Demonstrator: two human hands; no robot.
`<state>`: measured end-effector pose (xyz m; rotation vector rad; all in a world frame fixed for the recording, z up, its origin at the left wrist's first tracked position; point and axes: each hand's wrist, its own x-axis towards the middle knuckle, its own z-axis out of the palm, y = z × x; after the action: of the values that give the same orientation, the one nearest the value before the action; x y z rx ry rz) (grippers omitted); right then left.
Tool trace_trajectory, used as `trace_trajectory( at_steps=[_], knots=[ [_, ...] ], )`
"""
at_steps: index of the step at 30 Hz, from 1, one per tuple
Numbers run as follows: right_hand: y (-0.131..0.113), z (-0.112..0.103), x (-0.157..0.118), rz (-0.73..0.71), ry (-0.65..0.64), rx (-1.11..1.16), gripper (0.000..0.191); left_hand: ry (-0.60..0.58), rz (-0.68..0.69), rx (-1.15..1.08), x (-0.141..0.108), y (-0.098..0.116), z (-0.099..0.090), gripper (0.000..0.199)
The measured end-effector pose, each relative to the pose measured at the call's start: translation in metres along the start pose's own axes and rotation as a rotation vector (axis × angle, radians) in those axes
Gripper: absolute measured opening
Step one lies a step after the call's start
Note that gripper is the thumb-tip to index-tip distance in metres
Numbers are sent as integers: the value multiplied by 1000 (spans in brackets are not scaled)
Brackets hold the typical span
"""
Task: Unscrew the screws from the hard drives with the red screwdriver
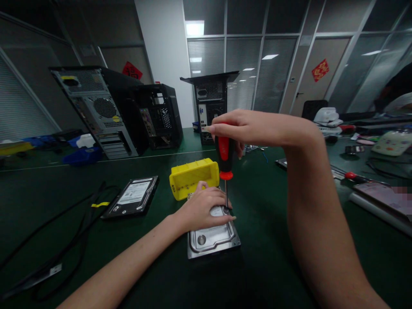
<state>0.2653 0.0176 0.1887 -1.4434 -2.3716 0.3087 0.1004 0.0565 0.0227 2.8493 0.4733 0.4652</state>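
A silver hard drive (212, 238) lies flat on the green table in front of me. My left hand (206, 208) rests across its far half and grips it, thumb toward the right edge, covering much of its label. My right hand (233, 126) is wrapped over the top of a red and black screwdriver (225, 150). The screwdriver stands upright, its shaft reaching down to the drive's right side, close to my left fingers. Whether the tip sits in a screw is too small to tell. Just behind the drive is a yellow bin (193, 171) with small dark bits, apparently screws, inside.
Another hard drive (133, 197) lies to the left, beside black cables (85, 227). Computer cases (112, 111) stand at the back, one topped by a dark panel (210, 77). A blue bin (82, 156) sits at far left. Pliers with red handles (354, 176) and a tablet-like device (383, 197) lie right.
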Motion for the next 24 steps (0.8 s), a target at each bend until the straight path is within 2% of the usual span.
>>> trace_trajectory(
  at_steps=[6, 15, 24],
  knots=[
    [-2, 1, 2, 1, 34, -109, 51, 5, 2, 2, -1, -1, 0, 29],
    [-1, 1, 1, 48, 1, -62, 38, 1, 5, -1, 0, -1, 1, 30],
    [2, 2, 1, -37, 16, -49, 42, 1, 9, -17, 0, 0, 0, 29]
  ],
)
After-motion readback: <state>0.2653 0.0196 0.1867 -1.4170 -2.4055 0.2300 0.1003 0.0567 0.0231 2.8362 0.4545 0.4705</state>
